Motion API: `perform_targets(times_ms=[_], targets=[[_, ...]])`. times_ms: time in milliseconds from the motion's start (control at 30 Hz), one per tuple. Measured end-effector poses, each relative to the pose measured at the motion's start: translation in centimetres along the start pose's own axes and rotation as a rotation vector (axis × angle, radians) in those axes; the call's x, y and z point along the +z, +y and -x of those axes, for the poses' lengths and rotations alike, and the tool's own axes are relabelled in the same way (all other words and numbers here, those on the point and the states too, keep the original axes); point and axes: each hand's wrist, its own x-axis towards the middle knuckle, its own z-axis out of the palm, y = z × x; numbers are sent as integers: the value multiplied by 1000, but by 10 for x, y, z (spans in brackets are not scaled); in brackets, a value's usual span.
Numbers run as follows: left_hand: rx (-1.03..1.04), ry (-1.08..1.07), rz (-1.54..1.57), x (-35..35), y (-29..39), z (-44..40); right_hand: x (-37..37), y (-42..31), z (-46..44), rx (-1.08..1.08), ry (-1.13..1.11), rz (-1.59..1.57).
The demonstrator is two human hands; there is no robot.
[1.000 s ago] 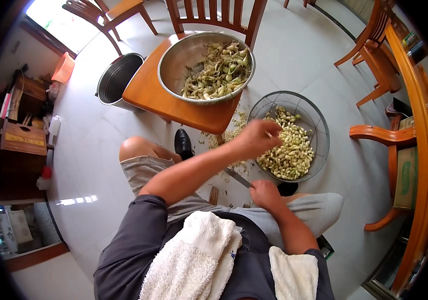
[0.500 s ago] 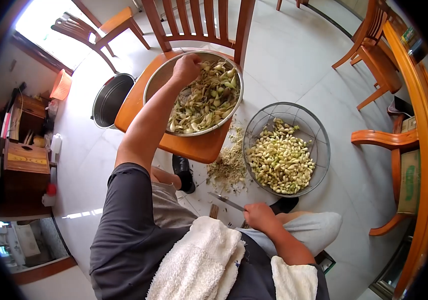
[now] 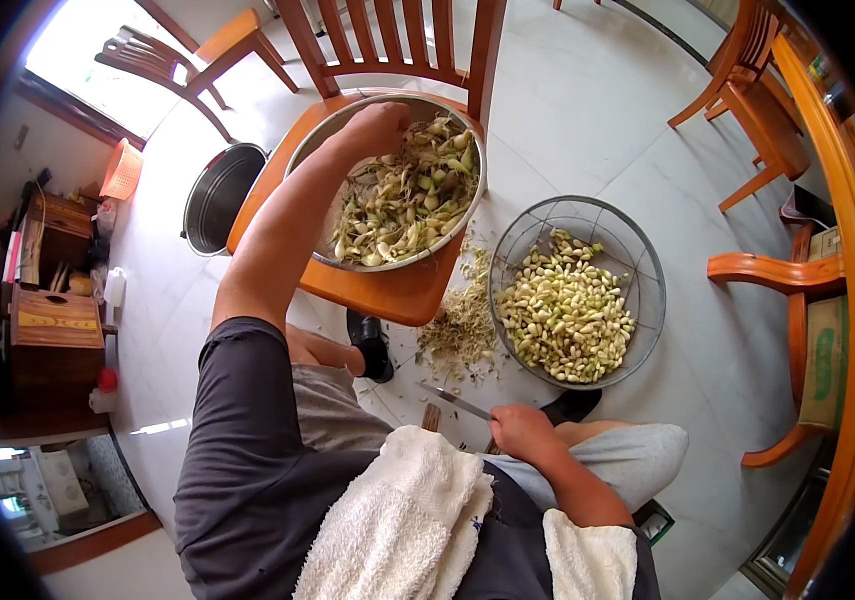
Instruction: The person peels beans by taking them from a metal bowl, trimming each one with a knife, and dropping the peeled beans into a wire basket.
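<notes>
My left hand (image 3: 380, 128) reaches into the far side of a round metal basin (image 3: 310, 160), at the edge of a heap of small onion-like bulbs (image 3: 403, 205) with dry stalks. Its fingers curl downward, and the fingertips are hidden. The basin sits on a wooden chair (image 3: 388, 293). In my right hand (image 3: 523, 432), closed round its handle, is a knife (image 3: 456, 400), the blade pointing left above the floor. A round wire basket (image 3: 648, 290) holds a pile of pale, trimmed bulbs (image 3: 568, 315), beyond my right hand.
Trimmings (image 3: 460, 325) lie scattered on the floor between chair and basket. A dark metal bucket (image 3: 223, 200) stands left of the chair. A wooden table (image 3: 841, 330) runs along the right, with a carton (image 3: 826, 350) beneath. White towels (image 3: 398, 520) hang over my front.
My left hand has shifted slightly to the right and turned over the bulbs. My right hand keeps the knife in about the same place. The view has moved slightly.
</notes>
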Motion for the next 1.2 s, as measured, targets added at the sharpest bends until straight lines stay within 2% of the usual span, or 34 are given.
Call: perform_targets(times_ms=[33, 133, 233, 267, 400, 500, 633, 767, 800, 900, 933, 1033, 1133, 1200], targets=[[17, 6, 7, 0, -4, 2, 1, 1, 0, 1, 2, 0], [188, 281, 108, 14, -34, 8, 1, 1, 1, 3, 0, 9], [57, 257, 279, -7, -37, 26, 1, 0, 3, 14, 18, 3], [-175, 137, 470, -25, -28, 39, 2, 0, 3, 17, 28, -2], [-276, 148, 1203, -39, -44, 75, -7, -10, 4, 60, -24, -2], [-168, 160, 1724, -34, -51, 110, -9, -14, 5, 59, -3, 19], [-111, 56, 1882, -36, -15, 174, -5, -14, 5, 15, 50, 35], [-160, 59, 1713, -21, 12, 225, -7, -16, 9, -54, 193, -3], [-200, 143, 1692, -19, 26, 237, -10, -18, 10, -69, 222, -16], [-154, 138, 1648, 2, 36, 265, -20, -32, 20, -97, 419, -202], [-184, 182, 1651, 8, 48, 274, -21, -32, 21, -125, 480, -239], [-173, 108, 1823, 36, 65, 298, -30, -49, 31, -234, 678, -300], [-327, 64, 1917, 53, 95, 311, -35, -55, 34, -405, 775, -183], [-315, 17, 1926, 68, 105, 316, -33, -55, 33, -499, 827, -106]])
